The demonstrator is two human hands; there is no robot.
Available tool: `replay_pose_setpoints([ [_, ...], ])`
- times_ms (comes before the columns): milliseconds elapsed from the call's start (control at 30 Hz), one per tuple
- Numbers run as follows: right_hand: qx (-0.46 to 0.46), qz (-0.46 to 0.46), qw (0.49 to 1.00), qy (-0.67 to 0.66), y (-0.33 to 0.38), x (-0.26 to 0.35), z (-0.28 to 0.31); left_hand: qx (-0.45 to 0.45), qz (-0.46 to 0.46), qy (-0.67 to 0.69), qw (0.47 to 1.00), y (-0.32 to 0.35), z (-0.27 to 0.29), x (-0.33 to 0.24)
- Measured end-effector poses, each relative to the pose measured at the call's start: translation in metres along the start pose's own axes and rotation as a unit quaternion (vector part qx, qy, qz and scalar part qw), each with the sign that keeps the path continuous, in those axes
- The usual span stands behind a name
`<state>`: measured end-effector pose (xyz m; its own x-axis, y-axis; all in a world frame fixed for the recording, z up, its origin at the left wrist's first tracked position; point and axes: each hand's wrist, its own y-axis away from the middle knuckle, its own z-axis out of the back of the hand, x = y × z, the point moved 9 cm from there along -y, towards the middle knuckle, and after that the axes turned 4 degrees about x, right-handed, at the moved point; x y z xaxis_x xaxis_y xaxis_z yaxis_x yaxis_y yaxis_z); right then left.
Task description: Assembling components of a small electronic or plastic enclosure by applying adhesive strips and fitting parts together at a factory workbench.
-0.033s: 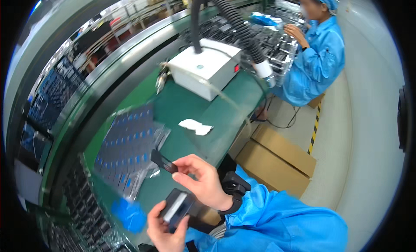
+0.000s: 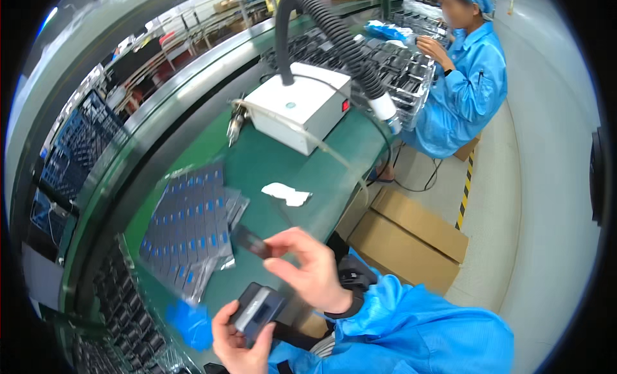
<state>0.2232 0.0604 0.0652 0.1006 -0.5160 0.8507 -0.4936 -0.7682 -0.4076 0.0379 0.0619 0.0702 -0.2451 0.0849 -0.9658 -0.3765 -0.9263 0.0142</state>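
Observation:
My left hand [image 2: 241, 345], at the lower middle, grips a small dark box-shaped device [image 2: 258, 310] with a silver-grey band across it. Its thumb and fingers press on opposite sides. Just above and to the right, my right hand [image 2: 308, 268] pinches one end of a thin, dark flat strip [image 2: 250, 241] between thumb and fingertips. The strip is blurred and points to the far left, apart from the device. Beyond its tip lies a stack of dark sheets [image 2: 186, 220] with rows of blue marks, partly in clear plastic.
A white box [image 2: 299, 107] with a red switch and a ribbed black hose [image 2: 340, 40] stand behind. White paper [image 2: 287, 194] and blue film [image 2: 191, 324] lie on the green table. Trays of black parts [image 2: 128, 310] flank the left; cardboard [image 2: 411, 239] and a seated co-worker [image 2: 459, 91] are right.
My right hand and the strip have shifted slightly right, and the strip has blurred. In my left hand the device has turned a little. The whole view has moved slightly.

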Motion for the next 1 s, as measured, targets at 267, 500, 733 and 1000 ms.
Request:
replay_pose_setpoints([
  [267, -0.131, 0.188, 0.973, 0.027, 0.028, 0.095, 0.105, 0.214, 0.02, 0.245, 0.946, -0.086, -0.146, -0.05],
  [500, -0.199, 0.199, 0.956, 0.08, 0.044, 0.113, 0.164, 0.326, -0.096, 0.169, 0.925, -0.132, -0.286, -0.083],
  [733, -0.181, 0.173, 0.966, 0.062, 0.041, 0.114, 0.194, 0.307, -0.034, 0.202, 0.929, -0.15, -0.288, -0.067],
  [1000, -0.192, 0.159, 0.963, 0.103, 0.049, 0.116, 0.2, 0.343, -0.032, 0.25, 0.905, -0.138, -0.324, -0.073],
])
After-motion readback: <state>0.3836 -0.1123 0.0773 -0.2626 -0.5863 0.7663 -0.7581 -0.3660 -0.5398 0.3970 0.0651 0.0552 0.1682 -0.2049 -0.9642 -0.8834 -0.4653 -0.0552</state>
